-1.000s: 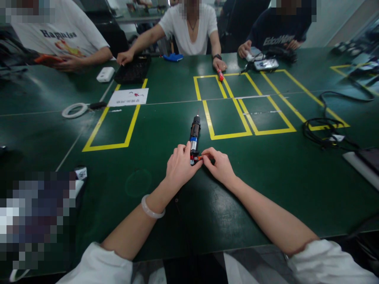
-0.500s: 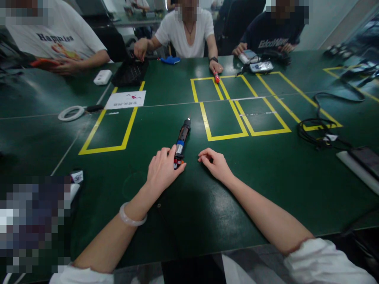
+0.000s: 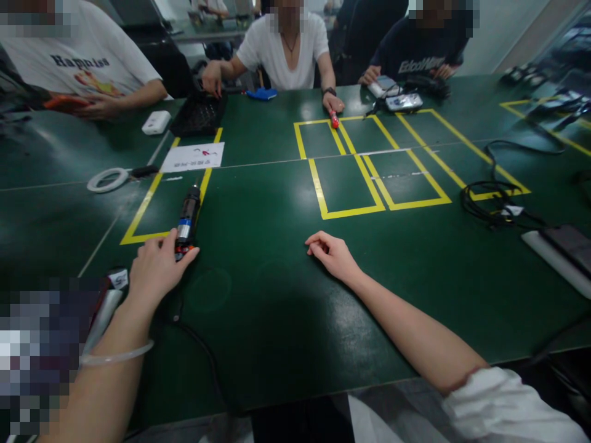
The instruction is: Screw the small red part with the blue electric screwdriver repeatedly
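Note:
My left hand is closed round the rear end of an electric screwdriver, on the left of the green table. The tool is dark with a blue and silver band, and its tip points away from me, over the right side of a yellow taped rectangle. A black cord trails from it toward the table's near edge. Near the middle of the table rests my right hand, fingers curled loosely together and nothing visible in them.
Beyond the screwdriver lie a printed white card, a coiled white cable and a black tray. Yellow taped boxes mark the table's centre and right. Black cables and a phone are at right. Several people sit opposite.
My left hand has moved left across the table with the electric screwdriver, from the middle to the taped rectangle. My right hand has stayed almost where it was.

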Demonstrator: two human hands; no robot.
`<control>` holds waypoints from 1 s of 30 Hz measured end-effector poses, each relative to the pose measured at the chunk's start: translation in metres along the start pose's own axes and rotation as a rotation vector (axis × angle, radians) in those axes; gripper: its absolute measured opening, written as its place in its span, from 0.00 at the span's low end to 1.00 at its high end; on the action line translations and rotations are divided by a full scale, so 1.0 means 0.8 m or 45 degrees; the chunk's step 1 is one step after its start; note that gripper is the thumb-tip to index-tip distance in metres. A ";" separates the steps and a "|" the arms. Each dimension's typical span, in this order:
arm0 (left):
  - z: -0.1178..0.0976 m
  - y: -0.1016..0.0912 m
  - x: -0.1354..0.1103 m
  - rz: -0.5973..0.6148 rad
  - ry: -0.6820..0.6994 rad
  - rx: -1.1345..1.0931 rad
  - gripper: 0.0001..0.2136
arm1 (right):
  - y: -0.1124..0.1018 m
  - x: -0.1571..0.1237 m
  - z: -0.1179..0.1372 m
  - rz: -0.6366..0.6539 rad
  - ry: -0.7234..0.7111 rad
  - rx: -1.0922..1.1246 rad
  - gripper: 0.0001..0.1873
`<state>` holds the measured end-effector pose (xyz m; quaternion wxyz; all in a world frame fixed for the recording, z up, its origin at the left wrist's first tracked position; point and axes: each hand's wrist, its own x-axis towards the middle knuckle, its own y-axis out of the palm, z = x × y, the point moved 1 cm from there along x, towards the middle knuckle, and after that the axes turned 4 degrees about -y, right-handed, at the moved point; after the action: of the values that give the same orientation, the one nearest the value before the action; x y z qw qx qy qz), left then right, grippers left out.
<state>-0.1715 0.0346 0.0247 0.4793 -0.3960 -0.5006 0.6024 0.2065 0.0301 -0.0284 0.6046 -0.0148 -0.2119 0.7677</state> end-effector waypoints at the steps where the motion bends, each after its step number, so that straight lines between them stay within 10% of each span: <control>1: 0.010 0.001 0.004 0.018 -0.033 0.031 0.36 | 0.000 0.000 -0.001 0.006 0.007 0.008 0.08; 11: 0.056 0.004 0.019 0.127 -0.236 0.104 0.36 | 0.002 0.004 -0.006 0.034 0.050 0.109 0.08; 17: 0.045 0.001 0.008 -0.167 -0.135 0.081 0.31 | 0.005 0.012 -0.011 0.094 0.112 0.171 0.07; 30: 0.027 0.001 -0.001 -0.264 -0.157 0.168 0.23 | -0.013 0.002 -0.005 0.193 0.102 0.377 0.11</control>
<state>-0.1919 0.0291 0.0279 0.5323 -0.2720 -0.5266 0.6045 0.2166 0.0349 -0.0284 0.5486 0.0280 -0.0704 0.8326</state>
